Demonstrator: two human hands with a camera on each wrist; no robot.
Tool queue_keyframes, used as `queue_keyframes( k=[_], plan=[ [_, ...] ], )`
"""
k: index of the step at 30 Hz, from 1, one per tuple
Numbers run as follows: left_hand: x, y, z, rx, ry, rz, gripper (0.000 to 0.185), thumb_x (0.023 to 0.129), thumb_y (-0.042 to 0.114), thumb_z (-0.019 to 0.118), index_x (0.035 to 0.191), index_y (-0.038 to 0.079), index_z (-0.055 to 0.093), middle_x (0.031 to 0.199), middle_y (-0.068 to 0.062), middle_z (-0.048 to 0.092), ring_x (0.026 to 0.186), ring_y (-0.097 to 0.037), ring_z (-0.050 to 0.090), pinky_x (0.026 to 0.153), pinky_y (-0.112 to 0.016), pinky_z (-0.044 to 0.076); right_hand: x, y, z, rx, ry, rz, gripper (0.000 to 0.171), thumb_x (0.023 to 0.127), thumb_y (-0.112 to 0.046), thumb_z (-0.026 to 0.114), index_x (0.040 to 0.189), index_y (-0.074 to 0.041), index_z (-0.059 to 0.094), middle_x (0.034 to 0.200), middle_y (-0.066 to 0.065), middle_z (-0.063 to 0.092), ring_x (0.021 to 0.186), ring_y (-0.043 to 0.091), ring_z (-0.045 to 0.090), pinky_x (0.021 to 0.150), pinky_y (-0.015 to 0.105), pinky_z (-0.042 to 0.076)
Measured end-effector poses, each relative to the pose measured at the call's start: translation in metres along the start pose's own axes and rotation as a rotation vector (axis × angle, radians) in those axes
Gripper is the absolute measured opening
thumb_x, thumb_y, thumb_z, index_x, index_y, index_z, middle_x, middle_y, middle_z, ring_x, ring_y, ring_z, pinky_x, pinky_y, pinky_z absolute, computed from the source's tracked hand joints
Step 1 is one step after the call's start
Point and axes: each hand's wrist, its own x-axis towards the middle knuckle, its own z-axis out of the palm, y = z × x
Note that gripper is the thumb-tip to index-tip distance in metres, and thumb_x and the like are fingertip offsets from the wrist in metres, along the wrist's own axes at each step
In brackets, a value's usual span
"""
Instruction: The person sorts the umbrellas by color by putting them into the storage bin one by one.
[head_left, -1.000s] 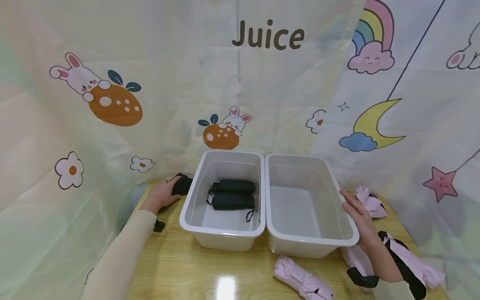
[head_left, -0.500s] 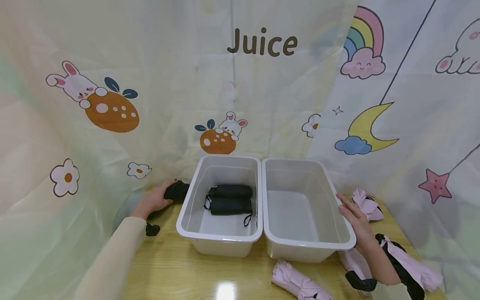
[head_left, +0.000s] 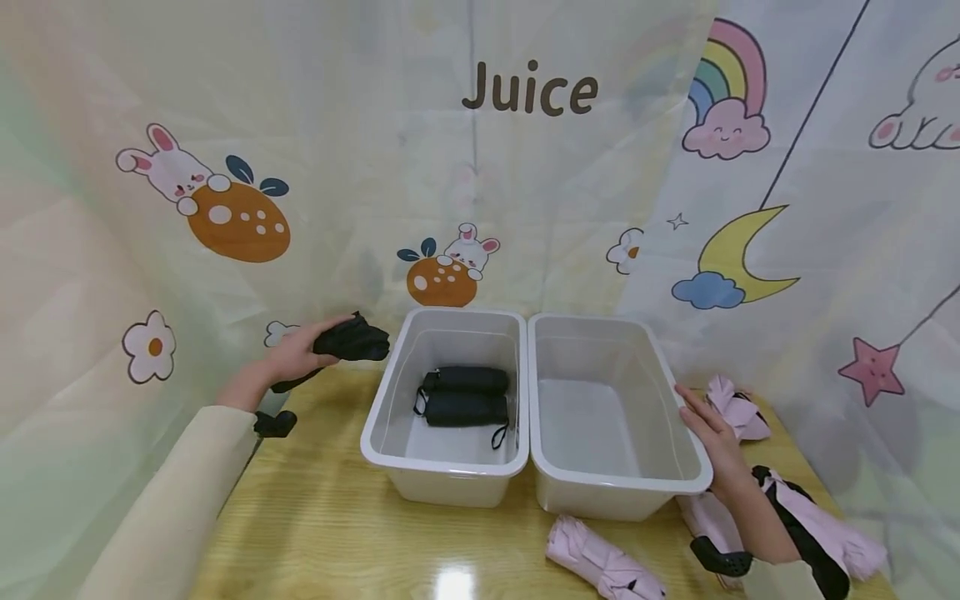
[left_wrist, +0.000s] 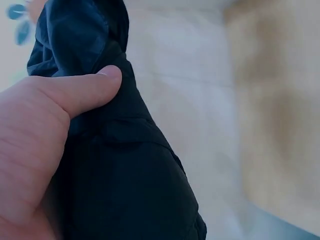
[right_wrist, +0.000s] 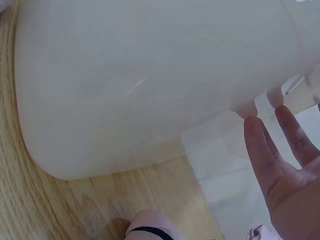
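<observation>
**Black folded umbrella held up beside the left bin**

The person's left hand (head_left: 296,357) is gripping a black folded fabric umbrella (head_left: 351,342), with the fingers curled round it and the thumb (left_wrist: 85,90) pressing into the dark cloth. The umbrella is hanging in the air above the yellow wooden table (head_left: 322,533), just to the left of the left white plastic bin (head_left: 442,467) and near its far corner. Two more black folded umbrellas (head_left: 463,394) are lying side by side on the floor of that bin.

The right hand (head_left: 712,446) is resting against the outer right rim of the right white plastic bin (head_left: 622,492), which is standing touching the left one. Its fingers (right_wrist: 262,155) are lying straight and slightly spread, holding nothing.

A pink folded umbrella (head_left: 600,562) is lying on the table in front of the right bin. More pink umbrellas (head_left: 738,408) are lying to the right of it, near the right wrist. A cartoon-printed cloth backdrop (head_left: 525,167) is hanging behind the table.
</observation>
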Motion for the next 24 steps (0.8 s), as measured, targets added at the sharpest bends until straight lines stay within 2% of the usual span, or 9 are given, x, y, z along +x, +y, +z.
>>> queue_keyframes(
  k=[6,9,12,16,22,24],
  plan=[
    [0.010,0.042,-0.028,0.047,-0.044,0.142,0.070,0.088,-0.002,0.068,0.150,0.011,0.038,0.147,-0.020,0.040,0.132,-0.042,0.036,0.102,-0.059,0.032,0.000,0.002,0.000,-0.004,-0.002,0.012,0.053,0.105,-0.025,0.045,0.155,-0.020,0.029,0.144,-0.011,0.036,0.109,-0.001,0.053,0.079,0.023,0.051],
    [0.019,0.064,-0.039,0.100,-0.070,0.169,0.069,0.087,-0.003,0.069,0.148,0.013,0.042,0.141,-0.019,0.048,0.125,-0.039,0.044,0.100,-0.057,0.036,0.002,0.001,0.000,-0.001,-0.001,0.008,0.052,0.105,-0.025,0.045,0.155,-0.022,0.030,0.145,-0.011,0.035,0.109,-0.003,0.053,0.079,0.023,0.051],
    [0.031,0.083,-0.044,0.124,-0.097,0.168,0.071,0.086,-0.004,0.070,0.148,0.018,0.044,0.138,-0.016,0.051,0.122,-0.034,0.048,0.098,-0.052,0.040,0.006,0.000,0.000,0.009,-0.011,-0.004,0.052,0.105,-0.025,0.045,0.155,-0.021,0.029,0.146,-0.010,0.035,0.111,-0.002,0.053,0.080,0.023,0.051],
    [0.048,0.105,-0.043,0.107,-0.141,0.168,0.072,0.085,-0.003,0.070,0.148,0.023,0.044,0.138,-0.010,0.053,0.112,-0.028,0.053,0.089,-0.044,0.045,0.006,0.002,-0.001,0.024,-0.019,-0.007,0.053,0.105,-0.024,0.044,0.155,-0.020,0.028,0.146,-0.008,0.035,0.112,0.000,0.053,0.081,0.024,0.052],
    [0.071,0.134,-0.030,0.080,-0.168,0.182,0.072,0.085,-0.001,0.073,0.145,0.028,0.048,0.140,-0.006,0.051,0.123,-0.026,0.049,0.096,-0.045,0.044,0.003,0.002,-0.003,0.021,-0.013,-0.005,0.053,0.105,-0.025,0.044,0.155,-0.021,0.028,0.147,-0.008,0.035,0.112,0.001,0.053,0.081,0.024,0.051],
    [0.079,0.141,-0.024,0.076,-0.177,0.200,0.072,0.084,0.000,0.073,0.145,0.028,0.048,0.137,-0.006,0.053,0.119,-0.025,0.050,0.092,-0.042,0.046,0.003,0.003,-0.004,0.015,-0.008,-0.002,0.052,0.105,-0.025,0.044,0.155,-0.023,0.029,0.147,-0.008,0.034,0.112,0.001,0.052,0.081,0.024,0.051]
  ],
)
